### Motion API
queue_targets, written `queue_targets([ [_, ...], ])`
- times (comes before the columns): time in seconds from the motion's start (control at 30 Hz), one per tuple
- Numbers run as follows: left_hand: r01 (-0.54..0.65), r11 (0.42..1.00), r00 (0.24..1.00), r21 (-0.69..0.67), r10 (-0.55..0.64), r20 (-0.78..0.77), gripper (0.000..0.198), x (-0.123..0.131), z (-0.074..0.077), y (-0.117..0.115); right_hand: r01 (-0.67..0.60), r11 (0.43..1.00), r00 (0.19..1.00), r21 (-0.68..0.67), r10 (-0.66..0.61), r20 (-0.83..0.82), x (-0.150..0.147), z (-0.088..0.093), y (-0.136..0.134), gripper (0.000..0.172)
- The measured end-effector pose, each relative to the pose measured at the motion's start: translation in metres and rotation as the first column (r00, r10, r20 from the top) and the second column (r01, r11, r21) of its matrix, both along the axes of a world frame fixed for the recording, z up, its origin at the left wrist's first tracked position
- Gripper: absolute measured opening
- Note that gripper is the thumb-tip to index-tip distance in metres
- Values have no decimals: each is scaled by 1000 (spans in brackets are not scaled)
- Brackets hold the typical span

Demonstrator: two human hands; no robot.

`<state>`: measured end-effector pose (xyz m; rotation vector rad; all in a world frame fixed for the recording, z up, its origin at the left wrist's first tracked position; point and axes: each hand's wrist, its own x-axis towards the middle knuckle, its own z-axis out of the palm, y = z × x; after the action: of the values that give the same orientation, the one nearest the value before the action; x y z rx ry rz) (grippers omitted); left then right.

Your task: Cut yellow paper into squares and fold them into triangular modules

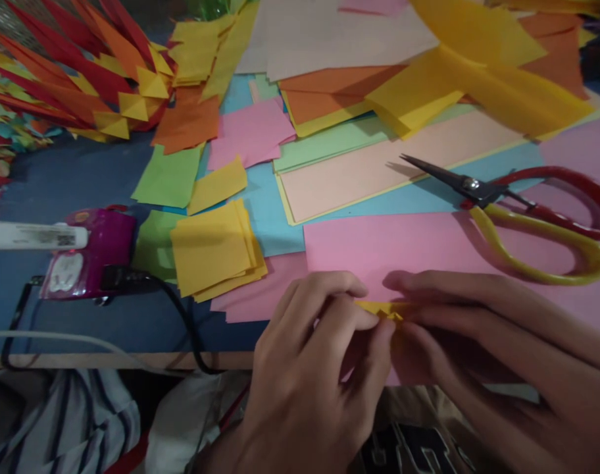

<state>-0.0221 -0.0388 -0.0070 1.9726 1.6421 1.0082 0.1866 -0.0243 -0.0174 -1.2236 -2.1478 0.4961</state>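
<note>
Pinched together, left hand (320,359) and right hand (517,349) grip yellow paper (389,308) near the table's (48,174) front edge; scissors (480,191) lie farther in.

I had a strip of paper (389,307) between my left hand (317,359) and right hand (502,336), near the table's (33,174) front edge. Beyond my right hand, scissors (472,186) lay over paper sheets (369,243). Leftward came a stack (211,247), then a box (118,237), with a folded-paper ornament (95,89) behind.
</note>
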Motion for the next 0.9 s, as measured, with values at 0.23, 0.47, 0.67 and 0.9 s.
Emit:
queue_targets([
  [0.23,-3,999,1000,-52,4,13,19,5,3,1,51,998,999,-32,-51,15,-3,-1,-5,18],
  [0.47,32,997,999,-67,-32,2,22,2,3,5,80,995,997,-54,-79,12,-7,-2,-9,21],
  [0.67,72,994,991,-82,-81,-103,12,3,3,8,68,997,998,-30,-68,7,0,-3,-15,33],
  [0.9,77,997,980,20,-72,-188,15,-3,-1,-7,-229,960,958,159,192,214,19,-13,-17,33],
])
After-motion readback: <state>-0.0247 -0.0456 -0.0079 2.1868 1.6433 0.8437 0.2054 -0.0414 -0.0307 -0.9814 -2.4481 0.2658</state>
